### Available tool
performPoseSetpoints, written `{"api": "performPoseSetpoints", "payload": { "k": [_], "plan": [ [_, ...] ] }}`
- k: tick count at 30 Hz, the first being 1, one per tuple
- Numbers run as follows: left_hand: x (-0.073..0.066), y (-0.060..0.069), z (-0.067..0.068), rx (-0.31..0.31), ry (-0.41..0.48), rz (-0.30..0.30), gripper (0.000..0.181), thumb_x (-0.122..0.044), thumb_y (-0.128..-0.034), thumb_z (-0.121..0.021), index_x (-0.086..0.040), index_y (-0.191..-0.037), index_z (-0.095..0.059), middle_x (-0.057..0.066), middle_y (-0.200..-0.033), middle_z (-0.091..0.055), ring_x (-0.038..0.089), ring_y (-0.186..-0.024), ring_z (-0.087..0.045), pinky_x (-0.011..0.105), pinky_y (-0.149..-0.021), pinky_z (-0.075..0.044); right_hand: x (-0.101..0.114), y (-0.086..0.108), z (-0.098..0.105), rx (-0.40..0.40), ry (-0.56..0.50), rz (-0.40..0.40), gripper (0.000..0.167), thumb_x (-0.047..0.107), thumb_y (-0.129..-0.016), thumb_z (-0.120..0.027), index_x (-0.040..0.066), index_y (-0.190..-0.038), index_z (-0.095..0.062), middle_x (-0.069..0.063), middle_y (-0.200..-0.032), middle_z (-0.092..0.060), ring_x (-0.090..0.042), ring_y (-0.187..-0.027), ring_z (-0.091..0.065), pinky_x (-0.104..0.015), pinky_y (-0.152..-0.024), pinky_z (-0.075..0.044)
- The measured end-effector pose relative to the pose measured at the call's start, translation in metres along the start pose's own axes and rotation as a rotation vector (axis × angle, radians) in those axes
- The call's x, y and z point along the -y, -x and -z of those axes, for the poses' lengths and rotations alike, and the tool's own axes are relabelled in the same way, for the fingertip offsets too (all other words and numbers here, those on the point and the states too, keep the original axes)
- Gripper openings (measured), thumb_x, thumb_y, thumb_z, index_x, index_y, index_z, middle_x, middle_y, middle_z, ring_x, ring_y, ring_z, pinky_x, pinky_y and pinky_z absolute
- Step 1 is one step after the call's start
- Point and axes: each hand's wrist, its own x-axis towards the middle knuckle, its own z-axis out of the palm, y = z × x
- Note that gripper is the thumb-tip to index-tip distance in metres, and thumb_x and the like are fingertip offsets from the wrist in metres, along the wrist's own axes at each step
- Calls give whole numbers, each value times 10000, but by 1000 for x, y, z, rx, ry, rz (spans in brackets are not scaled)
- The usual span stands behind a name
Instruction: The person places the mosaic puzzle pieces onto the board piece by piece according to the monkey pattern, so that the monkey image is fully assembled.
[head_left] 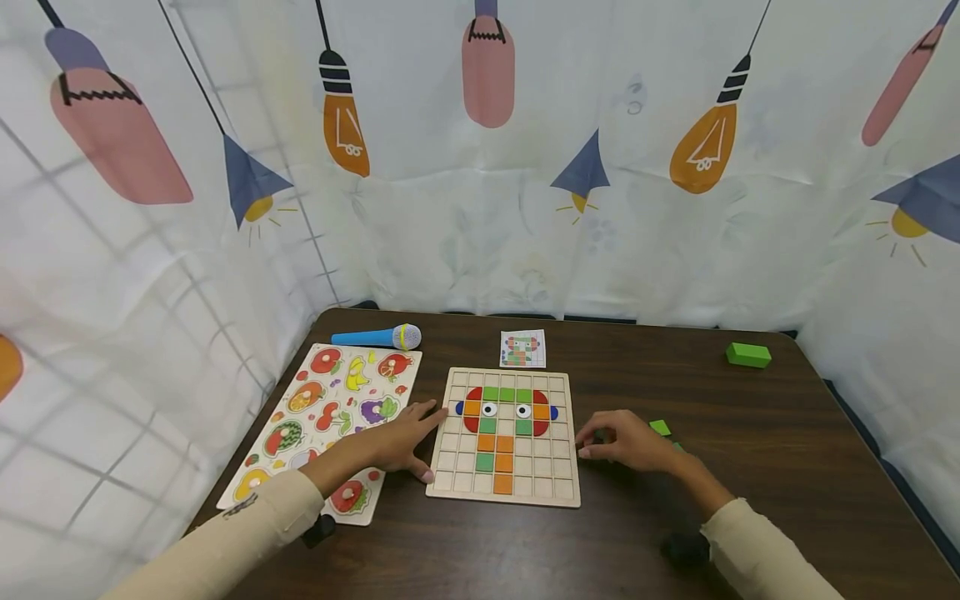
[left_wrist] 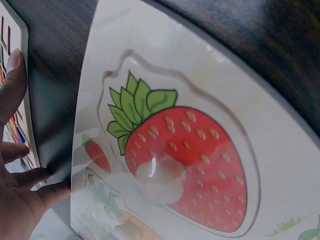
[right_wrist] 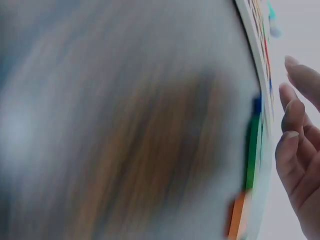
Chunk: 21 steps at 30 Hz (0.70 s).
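Note:
A wooden grid board (head_left: 461,475) lies mid-table, bearing red, green, orange and blue pieces and two eye pieces in a face-like pattern. At its left edge my left hand (head_left: 401,437) is spread, fingertips and thumb touching or very near the rim. My right hand (head_left: 626,442) is by the board's right edge, fingers loosely bent; in the right wrist view the same hand (right_wrist: 302,145) shows nothing between the visible fingers. Behind its wrist are green pieces (head_left: 660,427), partly hidden by the forearm. Blocks including a green one (right_wrist: 252,152) and an orange one (right_wrist: 239,215) appear in the right wrist view.
A fruit puzzle board (head_left: 288,392) lies left, under my left forearm. At the back are a blue toy microphone (head_left: 367,338) and a small pattern card (head_left: 522,348). A green block (head_left: 748,355) sits at the far right. A patterned curtain (head_left: 480,225) surrounds the table.

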Motion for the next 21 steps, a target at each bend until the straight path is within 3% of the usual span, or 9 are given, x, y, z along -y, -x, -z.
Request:
{"api": "performPoseSetpoints", "payload": {
  "k": [10, 16, 21],
  "plan": [
    [0, 0, 0, 3, -2, 8, 1044, -439, -775, -848, -192, -1599, -258, 163, -1672, -153, 410, -1536, -154, 608, -1154, -330, -35, 42, 32, -83, 100, -55, 270, 237, -891, -775, 115, -1130, -749, 4, -973, -642, -22, -647, -441, -219, -550, -419],
    [2, -1, 0, 3, -12, 2, 1050, -441, -770, -850, -196, -1600, -255, 166, -1670, -156, 416, -1534, -157, 605, -1154, -334, -39, 46, 34, -85, 112, -58, 275, 235, -901, -764, 119, -1150, -750, 9, -989, -636, -35, -658, -424, -210, -555, -397],
    [1, -1, -1, 5, -11, 2, 1053, -444, -770, -848, -198, -1602, -249, 166, -1670, -154, 411, -1533, -163, 598, -1153, -340, -38, 44, 33, -88, 129, -61, 227, 258, -889, -776, 141, -1083, -758, 6, -996, -651, -35, -687, -449, -219, -577, -418]
  ]
}}
